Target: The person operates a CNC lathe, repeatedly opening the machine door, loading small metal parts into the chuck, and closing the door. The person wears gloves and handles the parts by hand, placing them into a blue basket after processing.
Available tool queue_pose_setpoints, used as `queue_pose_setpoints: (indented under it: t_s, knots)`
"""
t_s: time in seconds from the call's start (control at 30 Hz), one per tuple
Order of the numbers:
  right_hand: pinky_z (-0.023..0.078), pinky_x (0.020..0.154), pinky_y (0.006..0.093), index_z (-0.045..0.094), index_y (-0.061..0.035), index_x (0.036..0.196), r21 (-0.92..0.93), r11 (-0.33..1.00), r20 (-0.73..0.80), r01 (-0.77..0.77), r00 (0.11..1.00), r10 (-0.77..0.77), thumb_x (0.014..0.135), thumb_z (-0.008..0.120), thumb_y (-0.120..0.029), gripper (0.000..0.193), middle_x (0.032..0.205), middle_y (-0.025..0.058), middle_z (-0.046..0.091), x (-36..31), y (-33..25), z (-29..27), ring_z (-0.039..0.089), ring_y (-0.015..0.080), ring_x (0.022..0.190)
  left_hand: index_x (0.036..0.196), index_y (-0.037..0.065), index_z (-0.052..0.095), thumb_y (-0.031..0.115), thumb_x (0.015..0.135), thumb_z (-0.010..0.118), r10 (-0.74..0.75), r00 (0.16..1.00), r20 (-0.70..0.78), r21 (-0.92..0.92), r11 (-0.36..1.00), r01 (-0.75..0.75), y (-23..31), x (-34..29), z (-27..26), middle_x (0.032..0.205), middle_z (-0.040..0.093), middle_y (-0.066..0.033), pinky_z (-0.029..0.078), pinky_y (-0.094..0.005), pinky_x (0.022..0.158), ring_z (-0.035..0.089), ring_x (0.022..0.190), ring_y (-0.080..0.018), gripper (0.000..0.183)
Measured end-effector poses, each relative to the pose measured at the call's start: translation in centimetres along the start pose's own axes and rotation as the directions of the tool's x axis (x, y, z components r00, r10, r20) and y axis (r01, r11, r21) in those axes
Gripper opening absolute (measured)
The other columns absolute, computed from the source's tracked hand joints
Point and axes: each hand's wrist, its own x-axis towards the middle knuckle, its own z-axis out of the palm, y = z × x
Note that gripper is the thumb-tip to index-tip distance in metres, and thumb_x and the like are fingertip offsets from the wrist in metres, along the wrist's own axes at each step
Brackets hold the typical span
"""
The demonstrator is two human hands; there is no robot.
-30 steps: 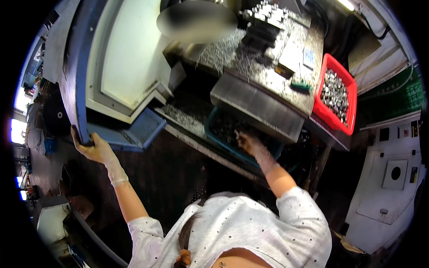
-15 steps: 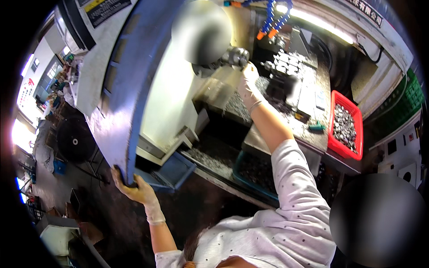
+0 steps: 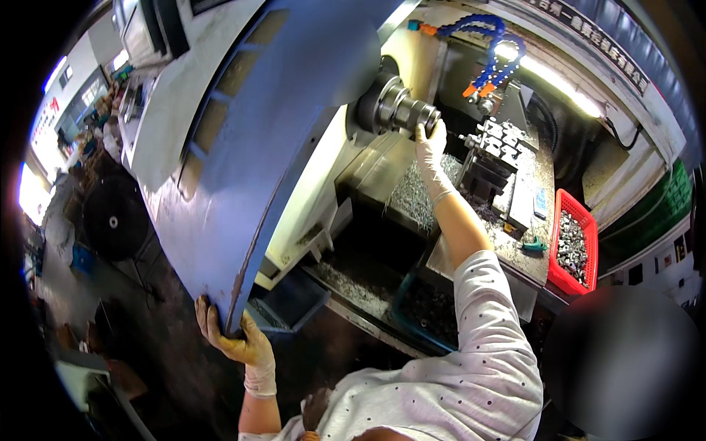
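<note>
Gloved in pale, yellow-stained rubber, my left hand (image 3: 237, 342) is wrapped round the lower edge of a blue sliding machine door (image 3: 220, 242). My right hand (image 3: 432, 141), in a whitish glove, reaches inside the lathe. Its fingers close together at the front end of the stepped metal chuck (image 3: 397, 106). Whatever lies between those fingertips is hidden or too small to make out. Just right of this hand stands the tool block (image 3: 500, 143), with several bright metal holders on it.
A red basket (image 3: 594, 246) of small metal parts stands at the right. Blue coolant hoses (image 3: 489, 62) with orange nozzles hang above. A green-handled tool (image 3: 535, 245) lies on the machine bed. Metal shavings (image 3: 415, 192) are heaped below the chuck. A blue bin (image 3: 305, 298) sits beneath the door.
The view has shifted. The blue door, with my left hand on it, has come rightward, nearer the chuck, covering more of the pale inner wall. My right hand stays at the chuck's end.
</note>
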Motion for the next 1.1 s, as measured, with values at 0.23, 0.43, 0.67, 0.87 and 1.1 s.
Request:
queue_pose_setpoints:
  t_s: [0.23,0.43,0.67,0.87,1.1]
  knots:
    - [0.037,0.062,0.0313,0.048,0.0004,0.082,0.075,0.993,-0.081,-0.092,0.992,0.098,0.063,0.055,-0.035,0.041,0.078,0.0123,0.047,0.0,-3.9,-2.3,0.044,0.0213,0.072,0.087,-0.003,0.046,0.007,0.071,0.043,0.041,0.998,-0.051,-0.182,0.982,-0.050,-2.9,9.7,-2.9,0.091,0.049,-0.0141,0.030,-0.0320,0.080,0.044,0.088,-0.0237,0.019]
    - [0.039,0.064,0.0347,0.040,-0.0022,0.093,-0.214,0.959,-0.084,-0.187,0.981,0.172,0.061,0.058,-0.038,0.051,0.085,0.0135,0.041,-0.3,-4.3,-2.1,0.044,0.0256,0.075,0.096,0.008,0.046,-0.002,0.066,0.041,0.055,0.997,0.062,-0.145,0.988,-0.045,-11.3,24.5,5.0,0.092,0.050,-0.0074,0.034,-0.0261,0.076,0.046,0.087,-0.0174,0.032]
    - [0.036,0.065,0.0314,0.043,0.0007,0.089,-0.089,0.991,-0.109,-0.097,0.990,0.087,0.062,0.061,-0.026,0.042,0.082,0.0124,0.044,0.1,-2.4,-1.8,0.045,0.0226,0.072,0.088,0.004,0.049,-0.010,0.056,0.031,0.058,0.962,0.268,-0.086,0.996,-0.036,-15.3,30.4,10.6,0.080,0.054,-0.0090,0.034,-0.0232,0.072,0.049,0.080,-0.0177,0.039]
    - [0.036,0.064,0.0305,0.042,0.0008,0.089,-0.102,0.987,-0.114,-0.120,0.988,0.108,0.062,0.061,-0.026,0.042,0.082,0.0104,0.042,0.2,-1.7,-2.1,0.042,0.0208,0.071,0.092,0.006,0.049,-0.016,0.058,0.035,-0.096,0.935,0.343,-0.430,0.868,0.247,-15.6,29.4,11.5,0.081,0.053,-0.0046,0.035,-0.0189,0.071,0.047,0.077,-0.0089,0.043]
    - [0.037,0.065,0.0290,0.042,0.0011,0.088,-0.016,0.990,-0.097,-0.142,0.985,0.140,0.062,0.062,-0.024,0.041,0.080,0.0107,0.044,0.3,-2.3,-1.9,0.044,0.0195,0.071,0.090,0.011,0.051,-0.008,0.059,0.033,0.044,0.999,-0.003,-0.188,0.981,-0.044,-15.4,28.4,11.8,0.086,0.051,-0.0110,0.034,-0.0282,0.075,0.047,0.083,-0.0252,0.041]
